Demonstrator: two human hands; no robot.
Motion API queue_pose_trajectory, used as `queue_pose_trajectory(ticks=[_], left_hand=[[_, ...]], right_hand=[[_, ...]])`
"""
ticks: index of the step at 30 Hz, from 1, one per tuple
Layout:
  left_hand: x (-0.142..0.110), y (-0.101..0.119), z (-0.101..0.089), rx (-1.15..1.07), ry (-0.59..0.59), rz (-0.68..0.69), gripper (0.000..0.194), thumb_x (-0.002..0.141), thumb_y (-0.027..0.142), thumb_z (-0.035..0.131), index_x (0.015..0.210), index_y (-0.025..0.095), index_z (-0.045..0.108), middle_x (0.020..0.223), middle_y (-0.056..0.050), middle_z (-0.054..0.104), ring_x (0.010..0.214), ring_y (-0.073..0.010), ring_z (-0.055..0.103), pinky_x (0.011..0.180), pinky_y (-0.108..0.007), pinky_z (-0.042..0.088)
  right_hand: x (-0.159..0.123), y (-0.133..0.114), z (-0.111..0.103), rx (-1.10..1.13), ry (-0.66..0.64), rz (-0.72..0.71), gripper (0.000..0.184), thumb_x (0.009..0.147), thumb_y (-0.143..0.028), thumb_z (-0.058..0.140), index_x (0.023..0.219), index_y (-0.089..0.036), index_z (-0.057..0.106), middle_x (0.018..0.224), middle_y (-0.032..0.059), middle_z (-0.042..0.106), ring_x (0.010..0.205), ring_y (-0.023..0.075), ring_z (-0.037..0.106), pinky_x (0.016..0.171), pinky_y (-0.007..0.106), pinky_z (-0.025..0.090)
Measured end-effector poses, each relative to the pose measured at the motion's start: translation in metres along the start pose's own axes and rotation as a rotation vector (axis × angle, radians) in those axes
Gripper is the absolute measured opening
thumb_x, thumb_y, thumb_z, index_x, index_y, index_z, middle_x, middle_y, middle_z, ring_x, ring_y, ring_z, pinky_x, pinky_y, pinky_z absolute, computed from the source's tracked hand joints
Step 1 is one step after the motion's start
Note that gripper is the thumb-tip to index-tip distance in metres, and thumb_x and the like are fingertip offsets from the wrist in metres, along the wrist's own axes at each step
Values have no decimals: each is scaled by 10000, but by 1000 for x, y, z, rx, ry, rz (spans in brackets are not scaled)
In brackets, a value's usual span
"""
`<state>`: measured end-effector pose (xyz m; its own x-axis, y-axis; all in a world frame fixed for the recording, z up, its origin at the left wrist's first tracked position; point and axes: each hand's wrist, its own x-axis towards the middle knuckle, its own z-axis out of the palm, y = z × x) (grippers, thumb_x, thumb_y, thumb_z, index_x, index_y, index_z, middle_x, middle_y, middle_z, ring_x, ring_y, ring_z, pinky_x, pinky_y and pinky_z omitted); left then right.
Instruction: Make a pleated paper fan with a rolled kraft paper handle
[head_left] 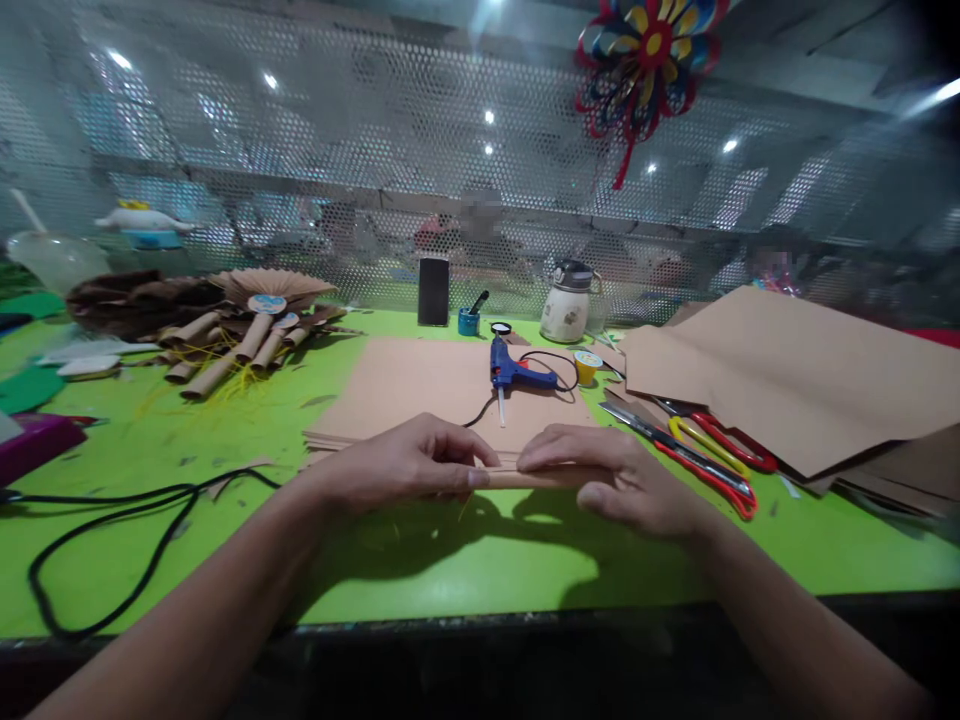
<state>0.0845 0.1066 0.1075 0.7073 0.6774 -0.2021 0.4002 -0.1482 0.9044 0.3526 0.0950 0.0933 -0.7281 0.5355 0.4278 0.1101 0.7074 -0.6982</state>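
Note:
Near the front of the green table, a narrow roll of brown kraft paper [534, 478] lies between my hands. My left hand [416, 462] pinches the roll's left part, thumb in front and fingers bent behind it. With fingers curled over the top and the thumb low at the front, my right hand [611, 472] grips the right part. Behind the roll is a stack of brown paper sheets [420, 385]. A blue hot glue gun [521, 375] with a glue stick rests on the stack, a little beyond my fingers. The ends of the roll are hidden by my hands.
Right of the stack lie a box cutter [679, 455] and red-and-yellow-handled scissors [720, 450], near large brown sheets [787, 370]. Paper fans with tube handles [259, 335] are piled left. A black cord [97, 495] loops at left. A bottle [566, 305] stands behind.

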Motion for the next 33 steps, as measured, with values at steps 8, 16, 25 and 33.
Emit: queue_pose_trajectory(ticks=[8, 16, 25, 33], left_hand=[[1, -1, 1, 134, 74, 12, 371, 876, 451, 593, 1082, 156, 683, 703, 14, 565, 628, -125, 487, 576, -225, 363], [-2, 0, 6, 430, 290, 55, 352, 893, 481, 535, 1046, 218, 712, 763, -9, 679, 675, -157, 580, 595, -231, 401], [-5, -6, -6, 572, 816, 265, 391, 804, 473, 615, 1032, 172, 715, 719, -15, 659, 590, -144, 525, 559, -247, 374], [3, -27, -19, 891, 899, 410, 230, 878, 342, 563, 985, 179, 685, 776, -23, 595, 636, -148, 512, 593, -256, 382]], right_hand=[[-2, 7, 5, -19, 321, 125, 326, 946, -461, 565, 1049, -177, 687, 965, 79, 708, 911, 189, 667, 837, 333, 529], [5, 27, -6, 117, 769, 251, 255, 770, -359, 781, 767, -160, 622, 612, 7, 663, 514, 111, 596, 525, 241, 513], [6, 40, -11, -27, 929, 265, 482, 844, -498, 666, 518, -182, 503, 377, -72, 400, 363, 50, 309, 389, 216, 252], [9, 68, -19, 9, 890, 274, 374, 714, -442, 736, 946, -163, 647, 668, -15, 609, 596, 132, 557, 567, 267, 475]])
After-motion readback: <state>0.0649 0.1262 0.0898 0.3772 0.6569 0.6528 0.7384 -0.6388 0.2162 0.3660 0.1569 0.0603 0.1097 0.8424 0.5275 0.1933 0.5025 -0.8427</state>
